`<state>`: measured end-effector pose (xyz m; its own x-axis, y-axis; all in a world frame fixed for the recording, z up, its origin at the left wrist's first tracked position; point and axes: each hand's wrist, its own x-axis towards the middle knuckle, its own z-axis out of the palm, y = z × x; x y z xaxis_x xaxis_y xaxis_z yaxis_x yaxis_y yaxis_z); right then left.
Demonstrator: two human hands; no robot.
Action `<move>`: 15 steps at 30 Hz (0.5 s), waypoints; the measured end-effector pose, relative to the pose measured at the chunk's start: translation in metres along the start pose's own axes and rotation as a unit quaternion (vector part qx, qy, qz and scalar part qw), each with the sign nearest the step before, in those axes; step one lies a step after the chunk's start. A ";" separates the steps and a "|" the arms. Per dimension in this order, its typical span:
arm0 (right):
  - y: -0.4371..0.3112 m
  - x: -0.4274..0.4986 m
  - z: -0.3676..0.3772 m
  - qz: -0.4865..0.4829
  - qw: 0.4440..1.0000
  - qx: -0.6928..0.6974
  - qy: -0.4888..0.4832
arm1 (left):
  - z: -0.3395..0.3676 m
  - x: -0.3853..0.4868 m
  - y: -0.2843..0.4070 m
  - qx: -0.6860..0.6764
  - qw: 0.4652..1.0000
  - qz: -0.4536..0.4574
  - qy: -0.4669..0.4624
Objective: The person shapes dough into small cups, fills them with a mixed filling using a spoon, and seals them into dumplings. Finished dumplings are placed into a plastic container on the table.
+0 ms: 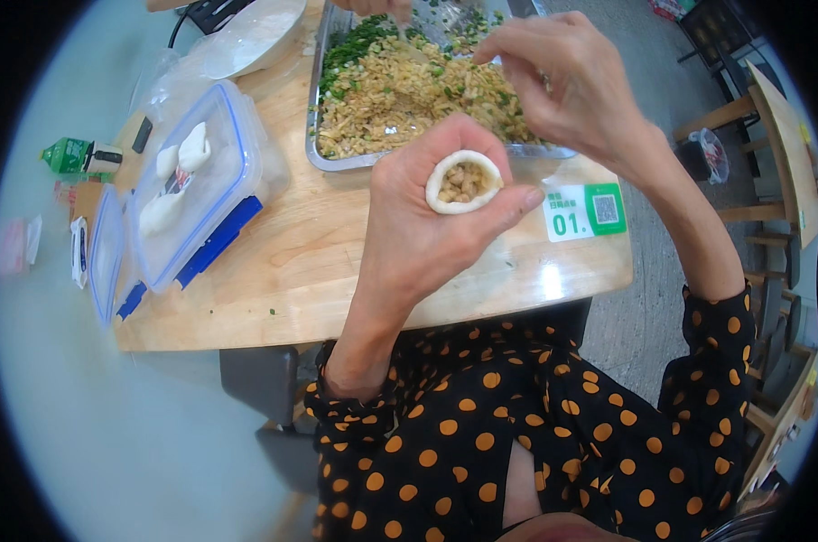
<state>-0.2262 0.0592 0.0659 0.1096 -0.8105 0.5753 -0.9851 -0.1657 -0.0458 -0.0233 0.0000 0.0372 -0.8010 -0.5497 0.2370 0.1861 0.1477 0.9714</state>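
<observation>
My left hand [429, 217] is curled around a round white dough wrapper [436, 193], shaped into an open cup. Chopped filling [464, 183] sits inside the wrapper, below its rim. Just to the right and higher up, my right hand [565, 81] hangs over the near right part of a metal tray [355, 161]. Its fingers are bent and slightly blurred; whether they pinch anything is unclear. The tray holds a chopped yellowish filling mix [395, 101], with chopped green onion [358, 51] heaped on its left side.
Another person's hand [375, 5] reaches over the tray's far side. On the wooden table [300, 271] stands a clear plastic box [246, 169] with white dough pieces [194, 148] on top. A white bowl [256, 37] lies behind it. A table-number card [585, 211] sits near the right edge.
</observation>
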 end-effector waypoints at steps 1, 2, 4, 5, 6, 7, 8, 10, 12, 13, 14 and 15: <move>-0.003 0.000 -0.002 0.007 1.000 0.016 0.005 | -0.002 0.000 0.001 -0.002 1.000 -0.017 0.007; -0.007 -0.001 -0.005 0.015 0.999 0.031 0.009 | -0.004 0.000 0.002 -0.020 1.000 -0.014 0.008; -0.013 0.000 -0.014 0.012 0.996 0.085 0.025 | -0.008 0.002 0.004 -0.052 0.999 -0.015 0.006; -0.015 0.001 -0.019 0.001 0.992 0.124 0.036 | -0.010 0.001 0.005 -0.073 0.997 -0.029 -0.005; -0.018 0.001 -0.023 -0.010 0.985 0.164 0.047 | -0.014 -0.001 0.007 -0.090 0.995 -0.050 -0.016; -0.021 0.001 -0.026 -0.046 0.981 0.186 0.030 | -0.017 -0.003 0.008 -0.106 0.991 -0.073 -0.028; -0.023 0.000 -0.028 -0.082 0.974 0.209 0.014 | -0.019 -0.004 0.010 -0.117 0.990 -0.075 -0.039; -0.029 -0.003 -0.027 -0.130 0.958 0.255 0.001 | -0.022 -0.007 0.011 -0.139 0.985 -0.081 -0.062; -0.034 -0.006 -0.026 -0.134 0.954 0.267 -0.011 | -0.020 -0.010 0.012 -0.142 0.985 -0.078 -0.064; -0.035 -0.007 -0.025 -0.139 0.952 0.271 -0.014 | -0.019 -0.011 0.013 -0.144 0.985 -0.076 -0.065; -0.037 -0.008 -0.024 -0.141 0.949 0.282 -0.016 | -0.018 -0.011 0.013 -0.132 0.987 -0.069 -0.065; -0.038 -0.008 -0.024 -0.143 0.945 0.292 -0.019 | -0.017 -0.012 0.013 -0.120 0.989 -0.063 -0.065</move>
<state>-0.1930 0.0857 0.0825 0.3761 -0.7029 0.6037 -0.6740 -0.6546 -0.3424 -0.0018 -0.0053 0.0475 -0.8893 -0.4396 0.1259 0.1986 -0.1235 0.9723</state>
